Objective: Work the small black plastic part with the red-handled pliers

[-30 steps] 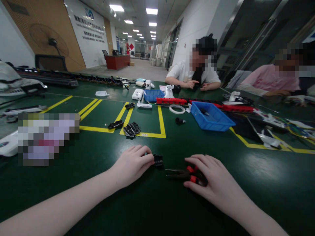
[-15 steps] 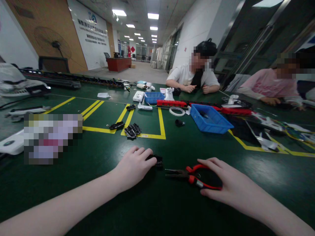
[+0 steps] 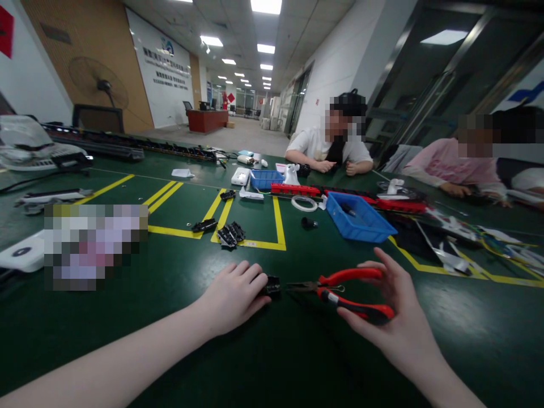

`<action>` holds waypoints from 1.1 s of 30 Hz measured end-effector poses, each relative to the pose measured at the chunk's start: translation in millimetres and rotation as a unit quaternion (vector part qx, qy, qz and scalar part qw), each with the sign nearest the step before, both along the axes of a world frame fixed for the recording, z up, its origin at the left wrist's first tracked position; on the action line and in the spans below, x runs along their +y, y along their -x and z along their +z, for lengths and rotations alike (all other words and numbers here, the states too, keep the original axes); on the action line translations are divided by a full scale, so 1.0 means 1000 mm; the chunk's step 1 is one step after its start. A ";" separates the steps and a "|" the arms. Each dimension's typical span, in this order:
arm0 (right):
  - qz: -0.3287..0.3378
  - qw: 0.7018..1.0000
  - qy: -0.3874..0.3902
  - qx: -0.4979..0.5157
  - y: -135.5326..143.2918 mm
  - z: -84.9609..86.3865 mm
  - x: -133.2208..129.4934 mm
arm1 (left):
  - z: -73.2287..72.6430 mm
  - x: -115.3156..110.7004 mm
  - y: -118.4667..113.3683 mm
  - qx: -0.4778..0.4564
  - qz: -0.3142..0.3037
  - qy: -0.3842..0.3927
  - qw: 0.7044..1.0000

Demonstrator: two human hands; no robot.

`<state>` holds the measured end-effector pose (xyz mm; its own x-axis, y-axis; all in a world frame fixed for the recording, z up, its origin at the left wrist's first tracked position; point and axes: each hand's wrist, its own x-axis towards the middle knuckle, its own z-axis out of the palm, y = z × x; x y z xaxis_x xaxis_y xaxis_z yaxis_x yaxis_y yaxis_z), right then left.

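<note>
Near the middle of the green table, my left hand [image 3: 238, 296] is closed on a small black part [image 3: 273, 284], whose right end shows past my fingers. To the right, my right hand [image 3: 395, 306] has its thumb and fingers around the spread red handles of the long-nose pliers [image 3: 327, 289]. The plier tips point left and lie just short of the black part. Several similar black parts [image 3: 230, 234] rest beyond my left hand, by the yellow tape.
A blue bin [image 3: 359, 221] stands at the right, with a short black cylinder [image 3: 309, 222] and a white ring [image 3: 304, 204] beside it. A smaller blue bin [image 3: 266, 179] is farther back. Two people sit across the table. A white device [image 3: 25, 251] lies at the left.
The plier handles have spread wider, and my right hand has turned with its fingers raised. My left hand stays on the black part. The camera view has tilted up slightly.
</note>
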<state>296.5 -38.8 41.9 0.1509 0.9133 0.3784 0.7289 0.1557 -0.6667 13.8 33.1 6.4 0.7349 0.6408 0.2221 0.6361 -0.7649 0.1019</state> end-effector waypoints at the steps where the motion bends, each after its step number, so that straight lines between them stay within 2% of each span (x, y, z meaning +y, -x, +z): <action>1: -0.007 0.998 0.007 0.055 0.005 -0.003 0.000 | 0.000 0.000 0.000 0.001 0.001 0.001 1.000; 3: -0.027 0.984 0.033 0.172 0.015 -0.007 -0.001 | -0.001 0.000 0.000 0.004 0.007 -0.001 1.000; 7: -0.055 0.927 0.100 0.358 0.029 -0.013 0.000 | -0.002 0.001 0.000 -0.010 0.016 0.006 1.000; 10: -0.069 0.890 0.142 0.428 0.035 -0.015 0.000 | -0.002 0.002 0.001 -0.035 0.019 0.025 0.999; 13: -0.069 0.873 0.164 0.454 0.040 -0.015 -0.001 | -0.003 0.004 0.001 -0.054 0.017 0.045 0.997; 19: -0.047 0.896 0.184 0.401 0.044 -0.011 -0.002 | -0.005 0.004 0.002 -0.085 -0.001 0.048 0.995; 24: -0.009 0.907 0.214 0.362 0.039 -0.015 -0.003 | -0.005 0.004 0.003 -0.093 -0.009 0.062 0.994; 26: 0.012 0.920 0.205 0.334 0.036 -0.017 -0.002 | -0.004 0.005 0.004 -0.095 -0.016 0.073 0.993; 30: 0.056 0.956 0.193 0.215 0.023 -0.018 0.003 | -0.003 0.006 0.005 -0.112 -0.020 0.088 0.990; 33: 0.098 0.961 0.235 0.110 0.008 -0.021 0.010 | -0.003 0.007 0.007 -0.122 -0.020 0.093 0.988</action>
<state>288.2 -28.7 21.1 -0.0114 0.9944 -0.1049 0.5491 -0.0815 -0.8317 7.3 40.5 3.7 0.6994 0.6591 0.2765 0.5454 -0.7422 0.3895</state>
